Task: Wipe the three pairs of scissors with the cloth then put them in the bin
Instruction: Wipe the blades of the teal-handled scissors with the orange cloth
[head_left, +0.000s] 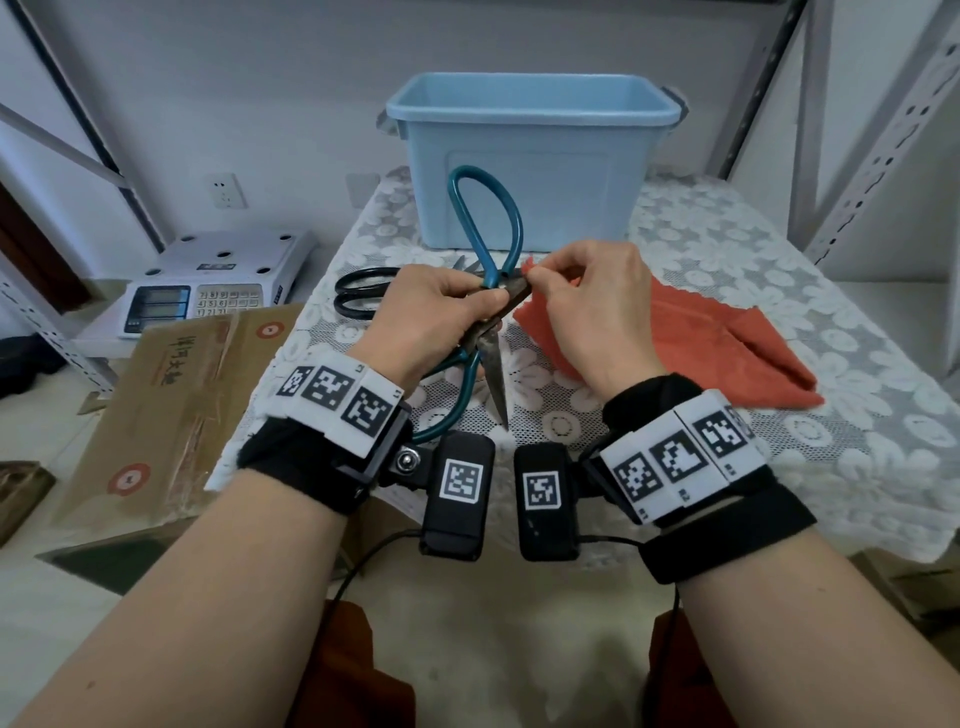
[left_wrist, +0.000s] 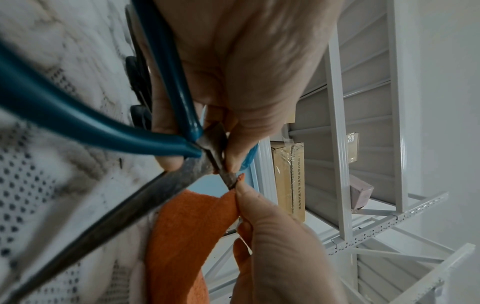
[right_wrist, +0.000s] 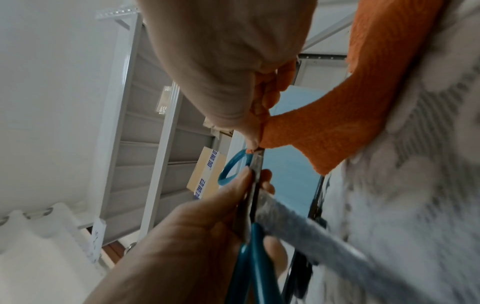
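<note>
My left hand (head_left: 480, 304) grips the teal-handled scissors (head_left: 485, 223) at the pivot, above the lace-covered table (head_left: 779, 270). They are spread wide: one long blade (head_left: 496, 382) points down toward me, the other points right. My right hand (head_left: 537, 280) pinches a corner of the orange cloth (head_left: 701, 343) round that blade's tip (left_wrist: 230, 181). The remainder of the cloth (right_wrist: 337, 123) trails onto the table. Black-handled scissors (head_left: 363, 293) lie behind my left hand. The light blue bin (head_left: 530, 156) stands at the back. I see no third pair clearly.
An electronic scale (head_left: 208, 280) and a flattened cardboard box (head_left: 176, 395) sit left of the table. Grey metal shelf uprights (head_left: 872, 156) rise on the right. The table's near edge (head_left: 675, 540) hangs just past my wrists.
</note>
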